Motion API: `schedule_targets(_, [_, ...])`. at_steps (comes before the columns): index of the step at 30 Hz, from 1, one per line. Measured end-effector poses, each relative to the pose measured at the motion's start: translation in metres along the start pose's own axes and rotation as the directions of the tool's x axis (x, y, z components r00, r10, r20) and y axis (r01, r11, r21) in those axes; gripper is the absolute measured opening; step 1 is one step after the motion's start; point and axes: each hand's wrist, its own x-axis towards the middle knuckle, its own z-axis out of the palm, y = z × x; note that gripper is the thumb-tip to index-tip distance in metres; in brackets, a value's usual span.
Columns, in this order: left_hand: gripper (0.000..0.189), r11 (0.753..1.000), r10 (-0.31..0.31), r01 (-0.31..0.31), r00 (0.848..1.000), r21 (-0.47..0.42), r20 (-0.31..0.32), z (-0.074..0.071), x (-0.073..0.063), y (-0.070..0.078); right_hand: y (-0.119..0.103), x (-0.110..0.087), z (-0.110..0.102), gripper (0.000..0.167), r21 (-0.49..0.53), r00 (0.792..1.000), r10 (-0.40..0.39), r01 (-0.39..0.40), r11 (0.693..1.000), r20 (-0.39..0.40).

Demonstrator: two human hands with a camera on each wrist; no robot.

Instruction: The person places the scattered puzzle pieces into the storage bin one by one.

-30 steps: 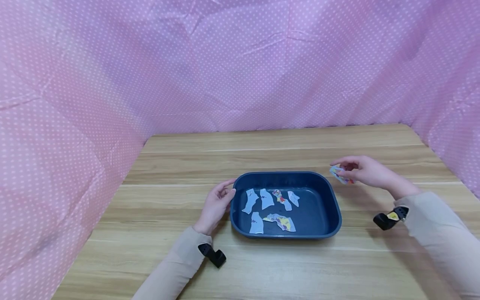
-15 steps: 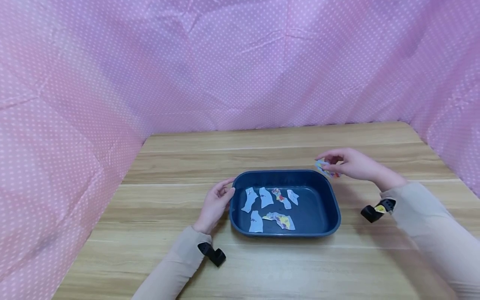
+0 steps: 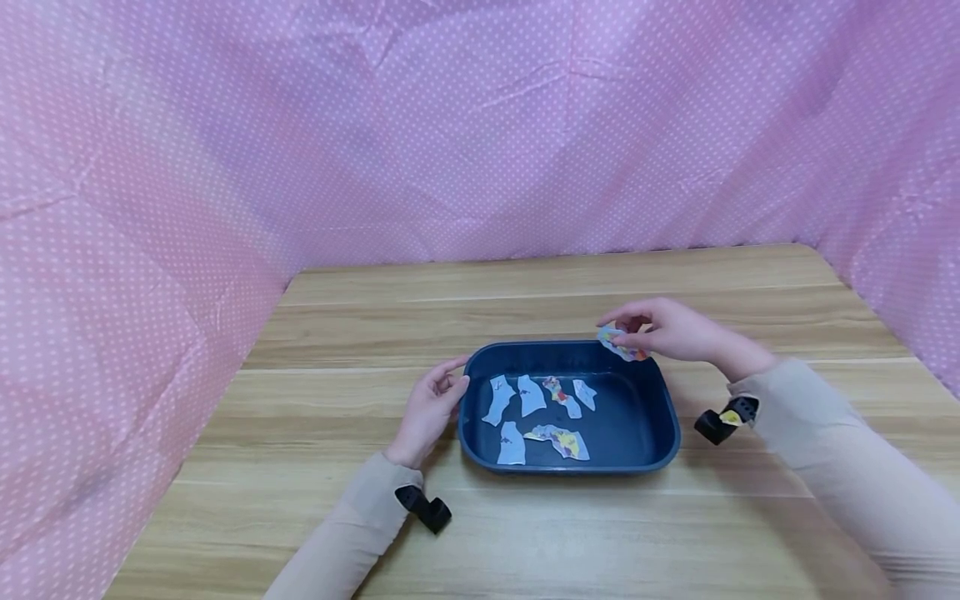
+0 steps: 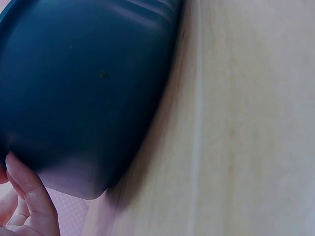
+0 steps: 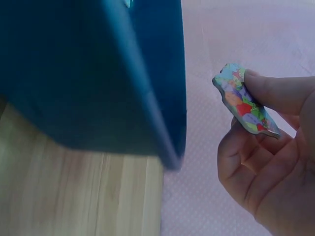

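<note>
A dark blue plastic tray with rounded corners sits on the wooden table, and several flat, irregular puzzle pieces lie face up on its left side. My left hand holds the tray's left rim, with the thumb at the edge, as the left wrist view also shows. Over the tray's back right corner, my right hand pinches a colourful puzzle piece between thumb and fingers. Among the pieces in the tray are a pale blue one at the back left and a yellow and purple one at the front.
The wooden table extends around the tray on every side. A pink dotted cloth hangs behind the table and along its sides. Black camera mounts are strapped to both wrists.
My right hand has moved left with the puzzle piece, from beside the tray to over its back right corner. My left hand and the pieces in the tray stay in place.
</note>
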Motion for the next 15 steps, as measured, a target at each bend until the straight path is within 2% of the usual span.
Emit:
schedule_targets(7, [0.031, 1.000, 0.001, -0.001, 1.000, -0.004, 0.000, 0.000, 0.000, 0.000, -0.011, 0.011, 0.006, 0.029, -0.030, 1.000, -0.024, 0.025, 0.999, 0.012])
schedule_targets(15, [0.032, 1.000, 0.006, -0.006, 1.000, 0.002, -0.007, 0.001, -0.001, 0.001, -0.031, 0.024, 0.011, 0.031, -0.005, 0.998, -0.054, 0.055, 0.998, 0.020])
